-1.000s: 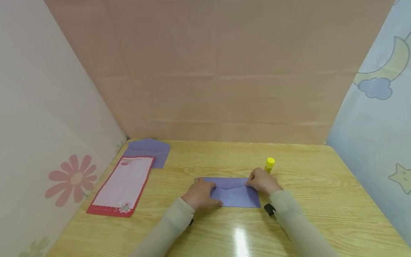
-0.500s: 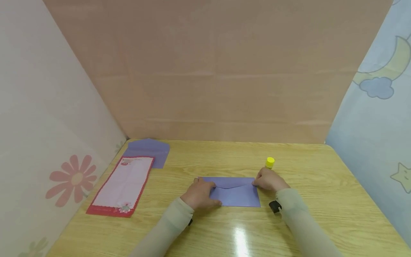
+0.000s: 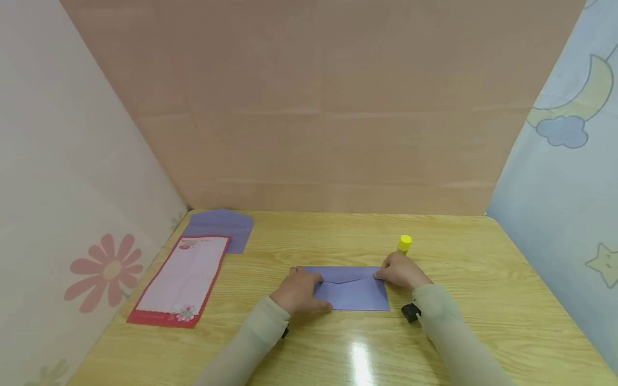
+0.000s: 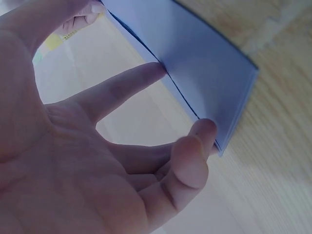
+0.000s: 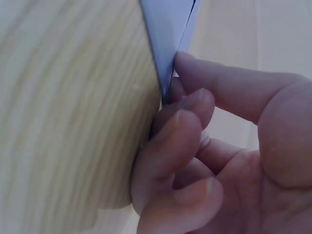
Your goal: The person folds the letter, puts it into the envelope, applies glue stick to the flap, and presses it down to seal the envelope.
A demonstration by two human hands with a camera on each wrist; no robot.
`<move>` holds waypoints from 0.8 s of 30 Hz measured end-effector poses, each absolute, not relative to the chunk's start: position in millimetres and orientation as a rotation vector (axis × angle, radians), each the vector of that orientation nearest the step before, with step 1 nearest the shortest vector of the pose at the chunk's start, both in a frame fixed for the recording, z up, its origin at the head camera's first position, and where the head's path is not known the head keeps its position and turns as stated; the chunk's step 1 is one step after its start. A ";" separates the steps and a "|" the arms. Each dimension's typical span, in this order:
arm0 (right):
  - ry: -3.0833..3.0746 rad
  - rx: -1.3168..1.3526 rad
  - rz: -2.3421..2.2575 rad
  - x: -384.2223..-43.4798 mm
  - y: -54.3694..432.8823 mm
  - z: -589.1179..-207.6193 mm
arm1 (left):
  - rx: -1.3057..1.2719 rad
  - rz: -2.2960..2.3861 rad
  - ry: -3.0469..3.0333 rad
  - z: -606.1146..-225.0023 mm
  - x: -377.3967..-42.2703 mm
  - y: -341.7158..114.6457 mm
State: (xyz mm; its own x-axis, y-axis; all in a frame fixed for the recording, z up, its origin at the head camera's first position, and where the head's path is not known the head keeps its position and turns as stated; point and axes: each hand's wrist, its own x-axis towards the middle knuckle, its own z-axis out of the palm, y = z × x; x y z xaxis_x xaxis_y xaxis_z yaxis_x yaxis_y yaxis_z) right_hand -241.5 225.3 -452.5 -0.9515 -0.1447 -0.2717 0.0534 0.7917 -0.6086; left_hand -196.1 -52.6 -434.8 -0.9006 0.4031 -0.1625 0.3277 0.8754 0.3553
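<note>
A purple envelope [image 3: 354,296] lies across the middle of the table, its flap [image 3: 338,274] folded over and the flap's edge slightly raised. My left hand [image 3: 300,292] rests spread over the left end of the envelope. In the left wrist view one straight finger [image 4: 129,87] touches the flap's edge, with other fingertips at the corner. At the opposite end my right hand [image 3: 402,271] pinches the flap near the right corner between thumb and forefinger, its other fingers loosely curled [image 5: 170,146]. Just behind that hand stands a yellow-capped glue stick [image 3: 404,243], its lower part hidden.
On the left lies a letter sheet [image 3: 181,279] with a red border, overlapping a second purple envelope [image 3: 222,221] with its flap raised. The wooden table [image 3: 309,238] meets a brown backdrop behind, with patterned panels on both sides.
My right hand has slid a little right along the flap to the corner, then slightly back left. My left hand and the envelope have stayed in place.
</note>
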 end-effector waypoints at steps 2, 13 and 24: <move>2.685 -0.080 -0.920 -242.4 221.6 -452.1 | 0.554 0.482 2.814 -435.4 -196.3 -52.3; 2.675 -0.076 -0.890 -244.0 195.8 -448.3 | 0.566 0.468 2.825 -436.2 -196.5 -51.5; 2.702 -0.078 -0.829 -238.0 164.2 -446.7 | 0.562 0.445 2.826 -432.3 -194.9 -51.5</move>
State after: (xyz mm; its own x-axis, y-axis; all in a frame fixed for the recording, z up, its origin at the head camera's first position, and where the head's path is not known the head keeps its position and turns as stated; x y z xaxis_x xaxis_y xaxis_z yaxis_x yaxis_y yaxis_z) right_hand -238.0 164.2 -446.7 -0.9497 -0.1419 -0.2790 0.0391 0.8306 -0.5554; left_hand -194.9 -51.5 -432.3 -0.9012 0.4032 -0.1588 0.3350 0.8807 0.3349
